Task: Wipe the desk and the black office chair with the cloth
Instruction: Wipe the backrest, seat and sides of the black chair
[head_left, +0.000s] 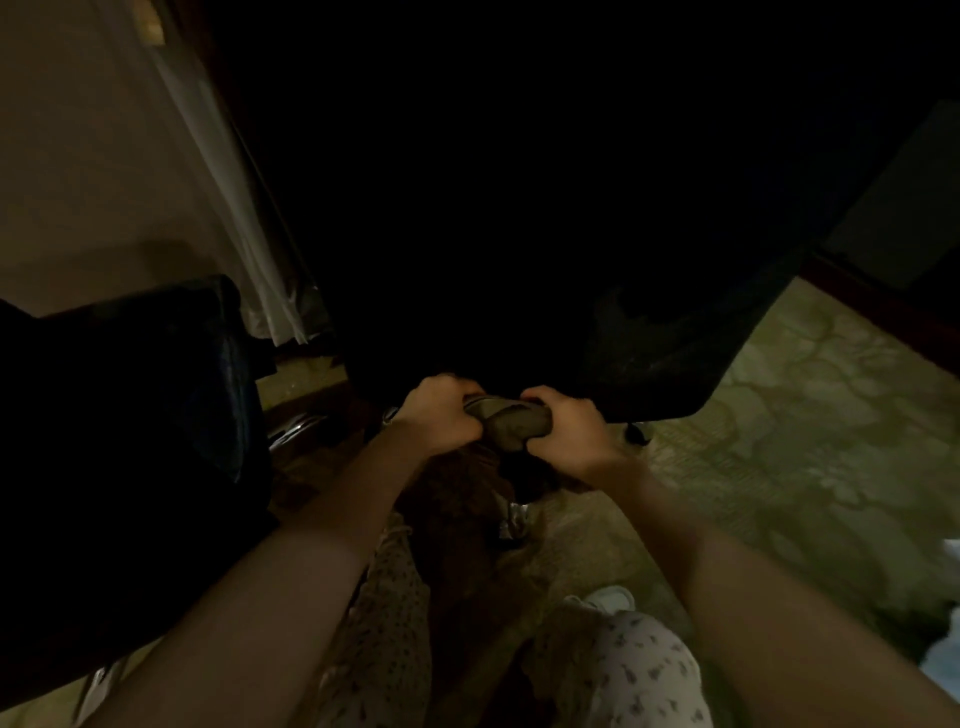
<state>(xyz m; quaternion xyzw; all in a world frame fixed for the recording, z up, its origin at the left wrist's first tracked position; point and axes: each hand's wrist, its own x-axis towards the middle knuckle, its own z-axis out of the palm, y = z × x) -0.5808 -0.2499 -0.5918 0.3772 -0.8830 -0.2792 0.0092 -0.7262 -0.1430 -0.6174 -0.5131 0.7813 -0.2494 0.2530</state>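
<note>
Gripping the bunched cloth (506, 422) between them, left hand (440, 415) and right hand (569, 434) were just beside the black office chair (675, 358); wiping it likely required spreading the cloth.

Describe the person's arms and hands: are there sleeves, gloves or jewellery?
Both forearms are bare to the frame edge; no sleeves show. The left hand and right hand wear no gloves. No watch or ring is visible, though the light is dim.
</note>
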